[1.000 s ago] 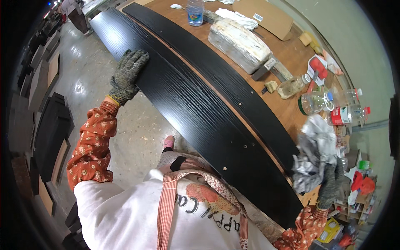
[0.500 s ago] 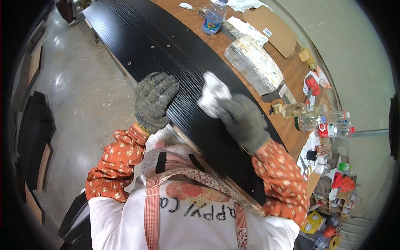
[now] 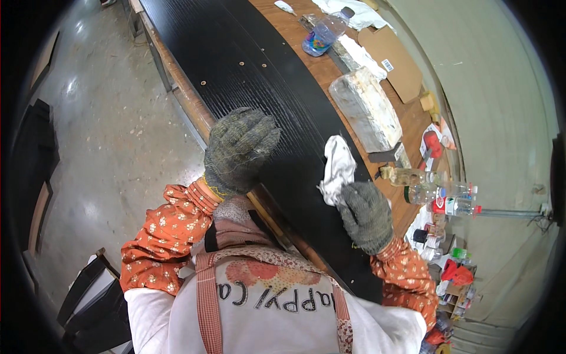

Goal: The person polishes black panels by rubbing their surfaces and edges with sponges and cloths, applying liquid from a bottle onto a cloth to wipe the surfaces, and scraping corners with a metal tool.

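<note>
Right hand point(image 3: 367, 215) — knit glove, clenching crumpled white rag point(image 3: 337, 168); left hand point(image 3: 240, 150) flat, fingers spread, on grained black board point(image 3: 259, 76).

The floor point(image 3: 100, 118) was grey, shiny concrete, a long brown wooden workbench point(image 3: 330, 71) stood by a pale green wall point(image 3: 489, 88), and dark boards point(image 3: 32, 153) leaned at the left side.

Matt, wood-grained black panel point(image 3: 265, 76); soft white cloth point(image 3: 338, 168)
</note>
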Tool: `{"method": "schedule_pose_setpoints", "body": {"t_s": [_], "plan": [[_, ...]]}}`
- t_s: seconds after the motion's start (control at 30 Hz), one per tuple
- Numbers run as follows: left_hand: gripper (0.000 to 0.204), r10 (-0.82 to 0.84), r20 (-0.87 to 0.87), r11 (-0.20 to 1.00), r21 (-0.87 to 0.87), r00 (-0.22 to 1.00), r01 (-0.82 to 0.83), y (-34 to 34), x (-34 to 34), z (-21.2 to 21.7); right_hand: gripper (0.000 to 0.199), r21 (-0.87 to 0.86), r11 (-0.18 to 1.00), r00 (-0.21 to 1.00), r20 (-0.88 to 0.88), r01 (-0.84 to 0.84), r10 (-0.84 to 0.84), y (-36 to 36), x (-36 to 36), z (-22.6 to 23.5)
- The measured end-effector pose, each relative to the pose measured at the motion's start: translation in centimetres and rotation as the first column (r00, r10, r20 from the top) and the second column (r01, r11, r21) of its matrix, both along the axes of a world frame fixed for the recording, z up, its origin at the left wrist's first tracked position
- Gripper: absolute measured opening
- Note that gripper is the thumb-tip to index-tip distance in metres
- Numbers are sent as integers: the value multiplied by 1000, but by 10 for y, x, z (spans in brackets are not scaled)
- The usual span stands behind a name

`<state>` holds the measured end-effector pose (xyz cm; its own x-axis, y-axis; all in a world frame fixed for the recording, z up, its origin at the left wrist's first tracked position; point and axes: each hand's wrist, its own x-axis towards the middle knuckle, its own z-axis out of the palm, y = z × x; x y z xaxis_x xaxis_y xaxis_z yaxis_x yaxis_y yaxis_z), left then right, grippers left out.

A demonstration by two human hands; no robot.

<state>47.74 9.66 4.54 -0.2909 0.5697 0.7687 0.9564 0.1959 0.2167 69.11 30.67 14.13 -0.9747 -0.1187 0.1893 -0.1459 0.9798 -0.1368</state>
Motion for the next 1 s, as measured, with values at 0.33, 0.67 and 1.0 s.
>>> {"method": "schedule_pose_setpoints", "body": {"t_s": [0.33, 0.67, 1.0], "plan": [[48, 17, -25, 1000, -24, 1000, -18, 4, 3, 5, 24, -69, 997, 983, -185, -31, 18, -11, -122, -23], [54, 33, -36, 997, -64, 999, -35, 2, -2, 4, 33, 23, 965, 965, 21, 261, -262, 11, 133, 5], [47, -12, -131, 982, -186, 991, -12, 13, 15, 13, 14, -249, 968, 954, -296, -31, -45, -11, -120, -15]]}}
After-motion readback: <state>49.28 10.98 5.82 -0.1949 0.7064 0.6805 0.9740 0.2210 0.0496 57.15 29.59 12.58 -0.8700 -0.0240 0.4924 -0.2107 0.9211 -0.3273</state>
